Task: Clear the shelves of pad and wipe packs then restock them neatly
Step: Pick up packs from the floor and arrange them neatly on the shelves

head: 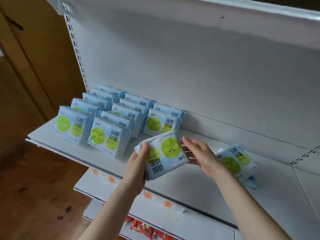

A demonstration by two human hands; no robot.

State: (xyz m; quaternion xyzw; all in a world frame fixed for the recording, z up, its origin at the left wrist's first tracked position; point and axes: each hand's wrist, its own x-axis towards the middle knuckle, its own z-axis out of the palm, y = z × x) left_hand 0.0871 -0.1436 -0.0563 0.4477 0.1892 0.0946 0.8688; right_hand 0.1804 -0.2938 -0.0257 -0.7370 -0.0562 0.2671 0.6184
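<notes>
Along a white metal shelf (103, 158) with a plain white back panel (173, 58) and a slotted upright (76, 49), pad packs stand on end in three rows (110, 129) running back from the front-left corner. A brown wooden panel (34, 58) and wooden floor (34, 187) lie to the left. Below, a lower shelf (181, 193) carries orange price tags (167, 203), and red packets (142, 227) show beneath it.

Each pack is pale blue and white, with two green circles and black characters. The held pack (164, 156) hangs upside down over the shelf's front middle. The left hand (136, 163) grips its left edge, thumb curled onto the face. The right hand (202, 156) lies open, its straight fingers touching the pack's right edge. A few loose packs (237, 161) lie tilted toward the shelf's right end, partly behind the right wrist.
</notes>
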